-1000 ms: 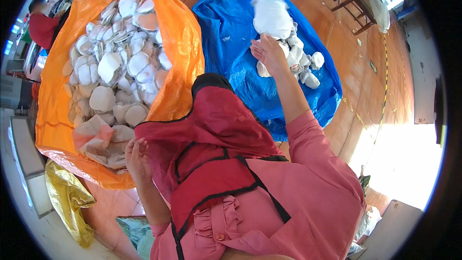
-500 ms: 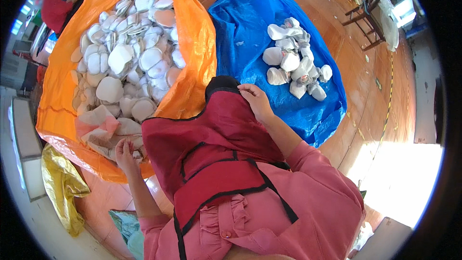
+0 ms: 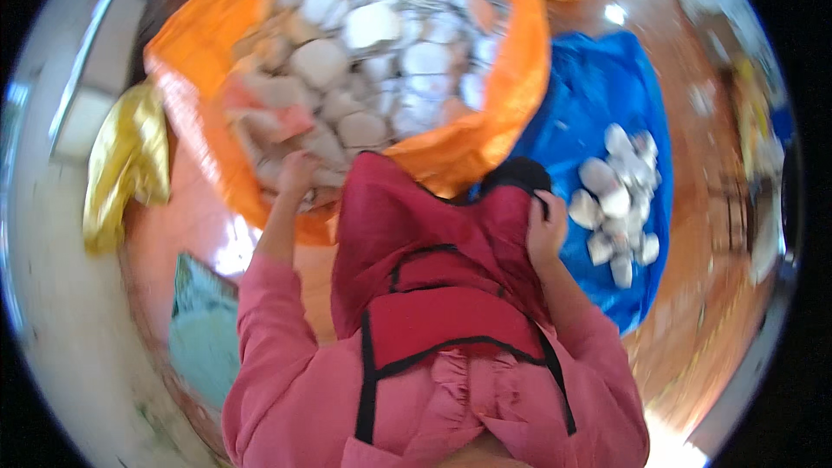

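Observation:
My left hand [image 3: 297,175] is at the near left rim of a large orange sack [image 3: 518,78], against crumpled pale cloth [image 3: 264,143] with a pink patch. Motion blur smears its fingers, so whether it holds anything is unclear. The sack is heaped with rounded white and beige pads [image 3: 373,26], some stacked in layers. My right hand [image 3: 546,230] rests on my right knee, at the edge of my dark red apron [image 3: 451,321], fingers apart over the black cloth. Close by on its right, bundled white pads [image 3: 620,199] lie in a pile on a blue sheet [image 3: 576,104].
A yellow bag [image 3: 130,165] lies left of the sack beside a pale wall [image 3: 65,295]. Pale green sheeting [image 3: 201,329] is on the tiled floor at lower left. At the far right stands a blurred dark wooden chair [image 3: 732,212].
My view has swung left, so the sack, sheet and my lap appear farther right. My left hand stays by the sack's near rim, and my right hand stays at my knee.

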Tool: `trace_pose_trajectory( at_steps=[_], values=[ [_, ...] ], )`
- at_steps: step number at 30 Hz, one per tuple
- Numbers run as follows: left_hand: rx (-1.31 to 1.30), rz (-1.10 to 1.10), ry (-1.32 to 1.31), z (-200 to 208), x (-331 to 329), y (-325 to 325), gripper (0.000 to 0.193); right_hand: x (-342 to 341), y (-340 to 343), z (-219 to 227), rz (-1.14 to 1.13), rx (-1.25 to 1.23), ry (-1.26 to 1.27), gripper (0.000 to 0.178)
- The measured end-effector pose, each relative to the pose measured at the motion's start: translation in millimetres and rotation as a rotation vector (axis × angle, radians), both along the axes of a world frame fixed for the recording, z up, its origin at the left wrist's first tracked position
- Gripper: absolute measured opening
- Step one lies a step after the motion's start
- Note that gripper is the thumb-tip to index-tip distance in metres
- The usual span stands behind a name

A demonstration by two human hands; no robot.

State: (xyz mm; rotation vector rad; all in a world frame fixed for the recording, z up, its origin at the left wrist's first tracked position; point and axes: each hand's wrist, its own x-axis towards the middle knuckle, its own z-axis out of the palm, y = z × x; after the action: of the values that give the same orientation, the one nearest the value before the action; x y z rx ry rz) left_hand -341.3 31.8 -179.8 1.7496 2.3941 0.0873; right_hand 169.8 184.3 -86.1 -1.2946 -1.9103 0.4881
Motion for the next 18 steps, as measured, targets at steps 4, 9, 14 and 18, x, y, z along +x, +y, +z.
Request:
trace_pose_trajectory(
  at_steps=[4, 9, 14, 18],
  values=[
    [-0.028, 0.607, -0.295, -22.1, -9.1, -20.6, 0.056, 4.4, -0.4, -5.1, 0.004, -0.017, 0.011, 0.013],
    [-0.202, 0.992, -0.374, -41.3, -7.0, -50.8, 0.066, 8.4, 0.7, -6.7, -0.01, -0.054, -0.034, 0.014],
    [-0.329, 1.058, -0.345, -49.1, -17.0, -62.6, 0.06, 3.2, 3.0, 1.5, -0.003, -0.049, -0.072, 0.015],
    [-0.46, 0.848, -0.276, -18.7, 7.5, -28.3, 0.042, 9.8, -3.8, -2.4, -0.072, -0.05, -0.102, 0.014]
  ],
)
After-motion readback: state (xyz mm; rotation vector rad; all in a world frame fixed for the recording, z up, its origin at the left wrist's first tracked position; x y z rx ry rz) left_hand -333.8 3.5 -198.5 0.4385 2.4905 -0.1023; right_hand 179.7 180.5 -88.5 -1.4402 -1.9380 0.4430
